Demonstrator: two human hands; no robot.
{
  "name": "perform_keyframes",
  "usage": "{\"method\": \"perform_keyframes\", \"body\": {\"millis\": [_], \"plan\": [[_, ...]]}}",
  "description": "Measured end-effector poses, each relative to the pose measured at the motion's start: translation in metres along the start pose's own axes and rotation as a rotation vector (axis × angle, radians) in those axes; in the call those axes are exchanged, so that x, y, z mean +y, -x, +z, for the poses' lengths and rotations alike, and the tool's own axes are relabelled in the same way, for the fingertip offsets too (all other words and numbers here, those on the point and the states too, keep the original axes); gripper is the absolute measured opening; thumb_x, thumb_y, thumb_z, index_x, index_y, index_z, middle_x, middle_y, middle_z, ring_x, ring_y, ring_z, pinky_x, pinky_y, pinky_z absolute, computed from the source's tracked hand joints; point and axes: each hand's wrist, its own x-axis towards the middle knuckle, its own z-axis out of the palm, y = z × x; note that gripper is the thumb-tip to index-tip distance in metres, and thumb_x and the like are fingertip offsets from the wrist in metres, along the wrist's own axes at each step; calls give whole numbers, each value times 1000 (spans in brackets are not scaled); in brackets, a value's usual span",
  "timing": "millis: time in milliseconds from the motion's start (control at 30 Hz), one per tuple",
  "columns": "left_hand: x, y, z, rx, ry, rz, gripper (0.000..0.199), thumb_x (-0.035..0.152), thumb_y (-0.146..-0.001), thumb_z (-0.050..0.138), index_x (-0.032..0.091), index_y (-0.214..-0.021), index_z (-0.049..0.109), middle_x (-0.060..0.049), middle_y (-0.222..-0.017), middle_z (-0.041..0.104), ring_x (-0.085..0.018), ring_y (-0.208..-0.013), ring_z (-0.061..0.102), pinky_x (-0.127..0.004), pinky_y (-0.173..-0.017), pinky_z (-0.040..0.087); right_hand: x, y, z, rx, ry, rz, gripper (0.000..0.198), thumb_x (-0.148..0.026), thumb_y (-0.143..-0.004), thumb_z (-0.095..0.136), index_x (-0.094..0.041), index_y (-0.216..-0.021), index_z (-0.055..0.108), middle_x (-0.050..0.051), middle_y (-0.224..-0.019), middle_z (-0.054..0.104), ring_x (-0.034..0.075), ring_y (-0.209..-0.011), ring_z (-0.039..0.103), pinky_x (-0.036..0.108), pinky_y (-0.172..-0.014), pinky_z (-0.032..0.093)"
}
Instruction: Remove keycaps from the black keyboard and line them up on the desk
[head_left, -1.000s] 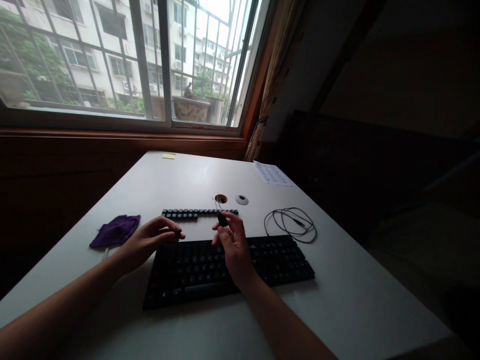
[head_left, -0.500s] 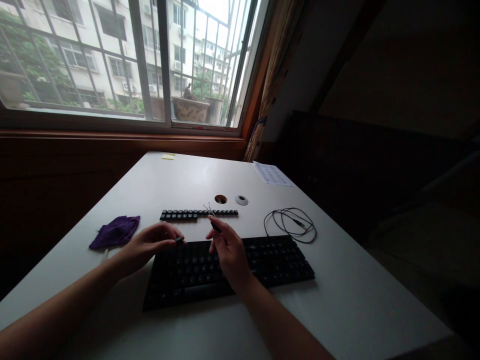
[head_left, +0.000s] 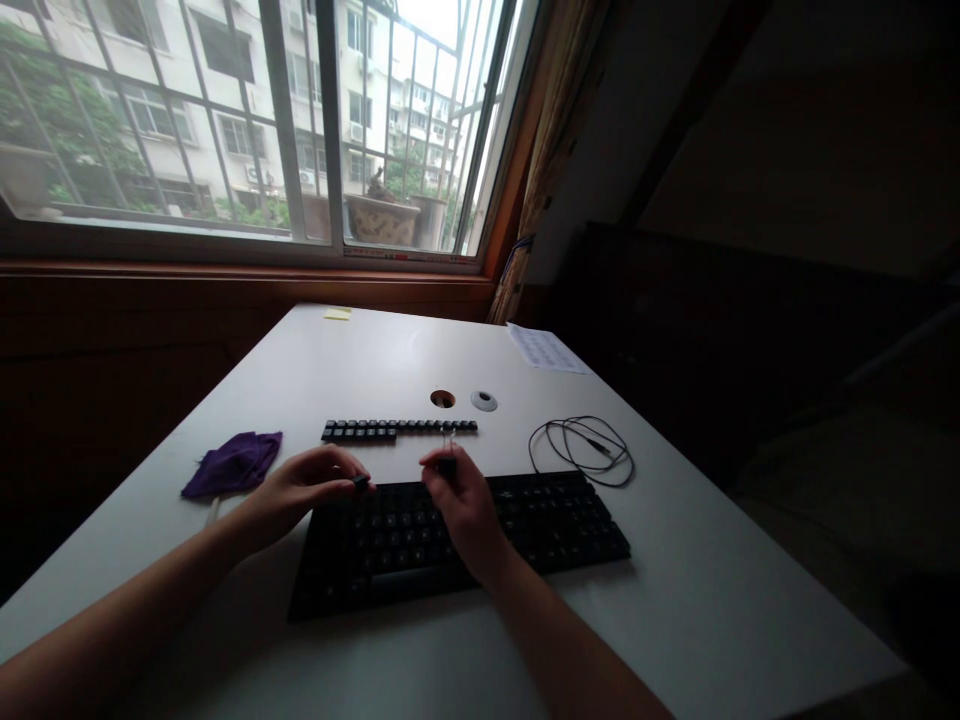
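Between the thumb and fingertips of my left hand is a small black keycap, held just above the back left part of the keyboard. My right hand grips the dark handle of a wire keycap puller, its thin metal prongs pointing up and away from me. That hand is over the middle of the black keyboard and hides some of its keys. Behind both hands, loose keycaps lie in two rows on the white table.
A purple cloth lies left of my left forearm. Coiled black cable rests behind the keyboard's right end. Further back are a round cable hole, its grey cover, a printed sheet and a yellow note.
My right hand has turned and shifted slightly right, so the puller's prongs now stand more upright and further right. My left hand keeps the keycap in nearly the same place.
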Motion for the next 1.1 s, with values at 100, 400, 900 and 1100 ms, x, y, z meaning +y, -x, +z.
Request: {"method": "perform_keyframes", "body": {"millis": [100,400,900,1100], "plan": [[4,1,2,-15,-20,-8,17,29,-86,72,16,-96,69,-7,-99,70,-20,-93,64,-29,-81,51,-3,2,1,-68,168,-104,12,-30,-84,70,-21,-93,67,0,-79,64,11,-64,55,24,-62,47],[10,0,7,-58,-30,-3,17,30,-82,75,15,-89,72,-8,-95,72,-21,-89,66,-28,-78,52,0,6,8,-252,514,-374,25,-25,-89,65,-24,-114,68,-1,-76,68,11,-62,58,22,-64,46],[8,0,9,-161,-114,93,15,28,-89,67,14,-92,68,-8,-98,72,-22,-92,67,-31,-82,53,3,8,13,-256,693,-477,19,-29,-90,61,-22,-107,67,0,-77,70,13,-64,62,25,-64,45],[8,-2,9,-75,-389,281,12,25,-93,61,15,-95,67,-9,-96,70,-20,-88,66,-29,-78,53,4,-4,-5,-236,673,-323,21,-25,-90,62,-22,-111,66,1,-88,73,14,-74,67,25,-71,50]]}}
